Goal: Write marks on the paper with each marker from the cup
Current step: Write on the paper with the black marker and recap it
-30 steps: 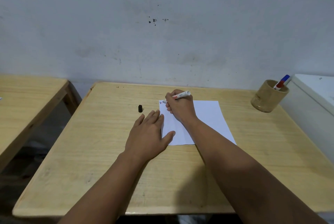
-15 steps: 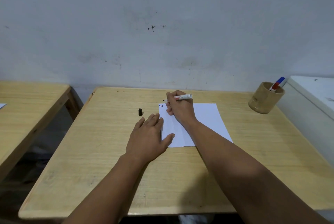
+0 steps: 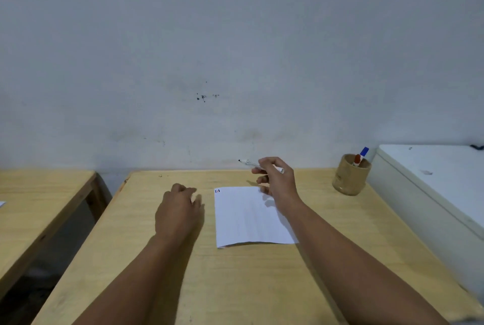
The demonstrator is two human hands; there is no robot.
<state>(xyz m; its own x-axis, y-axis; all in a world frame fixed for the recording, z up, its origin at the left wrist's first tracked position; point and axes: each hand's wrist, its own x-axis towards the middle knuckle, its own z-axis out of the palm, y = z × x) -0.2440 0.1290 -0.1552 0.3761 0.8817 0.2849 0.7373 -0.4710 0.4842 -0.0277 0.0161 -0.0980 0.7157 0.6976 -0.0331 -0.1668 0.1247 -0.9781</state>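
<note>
White paper [image 3: 248, 217] lies on the wooden table [image 3: 235, 285], with short coloured marks [image 3: 217, 191] at its far left corner. My right hand [image 3: 277, 180] is raised above the paper's far edge. It grips an uncapped white marker [image 3: 251, 164] whose black tip points left. My left hand [image 3: 180, 209] rests on the table left of the paper, fingers curled down. The black cap is hidden, apparently under those fingers. A wooden cup [image 3: 351, 175] at the far right holds a red and a blue marker [image 3: 361, 156].
A white cabinet [image 3: 432, 180] stands against the table's right side, close to the cup. A second wooden table [image 3: 39, 193] is on the left across a gap. A grey wall runs along the table's far edge.
My right hand lifted the marker off the paper and swung it up and right. My left hand slid off the paper to where the black cap stood. The view tilted up.
</note>
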